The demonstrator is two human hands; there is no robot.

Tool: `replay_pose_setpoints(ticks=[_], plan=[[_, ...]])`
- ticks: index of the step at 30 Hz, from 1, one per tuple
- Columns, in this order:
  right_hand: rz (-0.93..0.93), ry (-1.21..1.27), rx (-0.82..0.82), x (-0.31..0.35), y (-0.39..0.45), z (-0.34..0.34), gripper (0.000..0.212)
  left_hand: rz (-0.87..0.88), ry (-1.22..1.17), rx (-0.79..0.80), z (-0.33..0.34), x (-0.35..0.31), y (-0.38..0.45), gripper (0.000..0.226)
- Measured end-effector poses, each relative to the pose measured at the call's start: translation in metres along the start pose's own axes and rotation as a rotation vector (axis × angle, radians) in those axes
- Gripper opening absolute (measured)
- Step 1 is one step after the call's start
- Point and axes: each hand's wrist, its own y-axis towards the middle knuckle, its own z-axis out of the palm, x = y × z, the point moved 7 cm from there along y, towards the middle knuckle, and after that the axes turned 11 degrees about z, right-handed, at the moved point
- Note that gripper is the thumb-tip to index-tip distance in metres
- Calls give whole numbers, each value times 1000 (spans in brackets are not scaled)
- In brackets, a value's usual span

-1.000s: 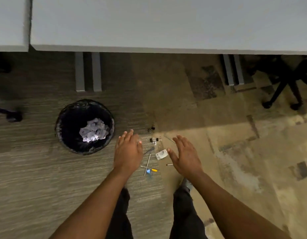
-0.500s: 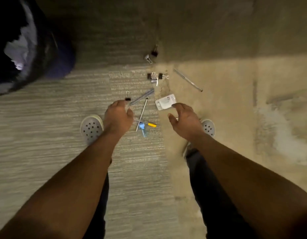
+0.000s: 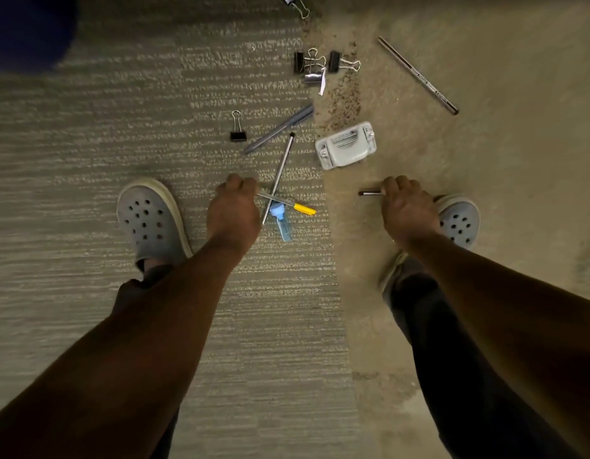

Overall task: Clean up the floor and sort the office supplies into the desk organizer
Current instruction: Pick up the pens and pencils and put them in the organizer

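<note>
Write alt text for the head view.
Both hands reach down to office supplies scattered on carpet: the left hand pinches a yellow-tipped pen, the right hand a short dark stick. Binder clips, pens and a grey stapler lie beyond.

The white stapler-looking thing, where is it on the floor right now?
In the head view the white stapler-like device lies on the tan carpet, right of centre, just beyond the right hand and beside the grey pen.

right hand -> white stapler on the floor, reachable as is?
Probably yes. The stapler lies on bare carpet just ahead of the right hand, nothing between them. But that hand already pinches a short dark stick, so its grip is occupied.
</note>
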Motion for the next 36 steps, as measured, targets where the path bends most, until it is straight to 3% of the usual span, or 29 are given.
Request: replay_pose_setpoints(ticks=[4,8,13,16,18,20,23,25,27,31,36], plan=[[-24,2,-58,3,4,1,16,124,113,-47,4,-9,11,38],[-14,24,-123,1,2,-2,14,89,55,-103,1,-9,23,30],[115,513,-125,12,-10,-20,17,28,-66,-235,-10,-12,27,21],[357,879,-10,20,-16,-37,10,-31,-259,-285,-18,-17,23,10],[522,1316,211,34,-20,-37,2,-163,-522,-191,-15,-22,24,16],[568,1630,352,53,-24,-42,7,-414,-866,-44,-7,-30,19,35],[514,1758,269,64,-24,-56,13,-568,-982,174,-13,-51,9,62],[421,1731,206,70,-23,-64,18,-574,-992,282,-16,-61,5,66],[322,1606,194,79,-23,-64,18,-589,-1086,297,-16,-67,7,56],[171,1265,208,103,-24,-60,8,-612,-1238,94,-22,-61,13,20],[-151,583,49,134,-12,-68,9,-703,-1290,-224,-38,-6,7,18]])
